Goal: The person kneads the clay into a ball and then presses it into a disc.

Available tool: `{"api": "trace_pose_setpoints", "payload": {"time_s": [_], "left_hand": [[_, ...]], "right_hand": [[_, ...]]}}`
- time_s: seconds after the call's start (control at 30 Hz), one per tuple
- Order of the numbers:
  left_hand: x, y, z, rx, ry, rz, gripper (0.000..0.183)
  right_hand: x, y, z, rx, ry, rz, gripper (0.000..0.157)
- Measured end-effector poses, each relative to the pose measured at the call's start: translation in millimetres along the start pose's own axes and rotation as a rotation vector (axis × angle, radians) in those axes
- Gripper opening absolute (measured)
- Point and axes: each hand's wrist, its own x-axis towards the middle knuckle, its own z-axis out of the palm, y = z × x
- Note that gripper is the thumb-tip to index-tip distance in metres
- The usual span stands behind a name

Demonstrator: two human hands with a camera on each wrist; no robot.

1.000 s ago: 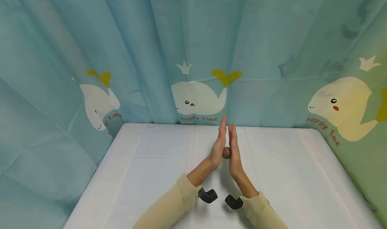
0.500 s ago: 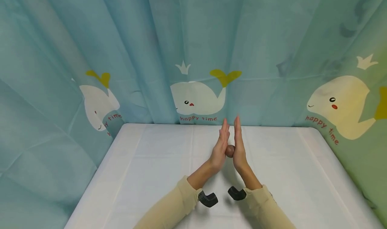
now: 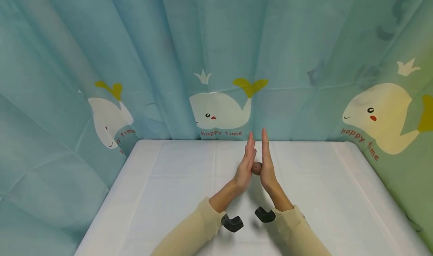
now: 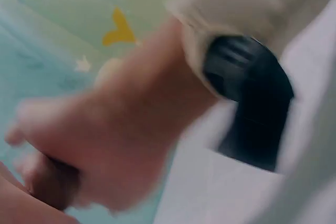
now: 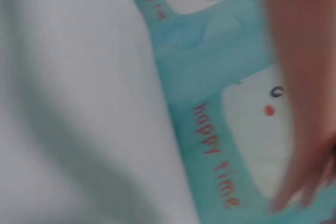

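A small brown ball [image 3: 256, 168] sits between two facing palms in the head view, over the middle of the white table [image 3: 189, 196]. My left hand [image 3: 243, 173] presses it from the left, fingers straight and pointing away from me. From the other side my right hand [image 3: 268, 172] meets it, also straight-fingered, its fingertips slightly farther forward. In the left wrist view the dark ball [image 4: 56, 184] shows blurred at the lower left, against the base of my right hand [image 4: 89, 145]. A blurred hand [image 5: 307, 129] fills the right edge of the right wrist view; no ball shows there.
Behind the table hangs a blue-green curtain [image 3: 291, 60] printed with white whales. Black wrist-camera mounts [image 3: 232, 223] stick out inward from both sleeves, close to each other. Shadows of the forearms fall on the white cloth.
Over the first half second my right hand slid forward and my left fingertips drew slightly back, the ball shifting a little right. Since then both hands and the ball have barely moved.
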Motion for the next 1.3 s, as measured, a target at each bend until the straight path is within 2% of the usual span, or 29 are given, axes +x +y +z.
{"api": "trace_pose_setpoints", "payload": {"time_s": [0.1,0.2,0.3,0.37,0.43,0.47,0.57,0.63,0.7,0.8,0.9,0.97,1.03,1.13,1.3], "left_hand": [[0.8,5.2,-0.9,0.035,0.023,0.03,0.071],[6.6,2.3,-6.4,0.059,0.072,0.025,0.068],[10.3,-7.5,-10.7,0.04,0.099,-0.024,0.062],[9.9,-13.9,-10.6,0.001,0.092,-0.051,0.06],[7.2,-16.6,-8.2,-0.045,0.079,-0.07,0.06],[5.9,-16.6,-6.5,-0.075,0.071,-0.072,0.061],[2.6,-8.8,-1.5,-0.102,0.051,-0.046,0.066],[1.5,-1.4,0.9,-0.075,0.042,-0.026,0.068],[1.6,5.6,1.9,-0.033,0.035,-0.011,0.069],[4.6,10.0,-1.0,0.004,0.049,-0.013,0.067],[9.2,6.4,-8.3,0.029,0.065,0.0,0.066],[10.5,0.5,-11.3,0.062,0.041,-0.019,0.067],[10.3,-6.4,-10.4,0.095,-0.005,-0.023,0.065],[7.8,-12.4,-4.7,0.064,-0.04,-0.047,0.064],[5.5,-5.1,1.7,-0.017,-0.011,-0.019,0.063]], "right_hand": [[-8,6,3.1,0.023,-0.025,0.018,0.054],[-18,1,14.5,0.021,-0.046,0.009,0.055],[-21,-11,22.7,-0.053,-0.049,-0.08,0.057],[-17,-19,23.0,-0.125,-0.036,-0.148,0.058],[-9,-22,19.1,-0.156,-0.026,-0.177,0.059],[-4,-22,16.1,-0.157,-0.023,-0.167,0.059],[5,-13,6.1,-0.069,-0.029,-0.05,0.056],[4,-6,2.0,-0.008,-0.034,0.032,0.055],[-2,0,1.6,0.044,-0.04,0.073,0.054],[-12,-2,7.8,0.059,-0.048,0.04,0.054],[-21,-11,17.0,0.013,-0.07,-0.056,0.056],[-24,-20,20.4,-0.062,-0.069,-0.131,0.056],[-20,-28,18.5,-0.116,-0.058,-0.166,0.056],[-6,-29,8.6,-0.13,-0.039,-0.149,0.056],[6,-9,-6.3,-0.022,-0.036,0.01,0.053]]}}
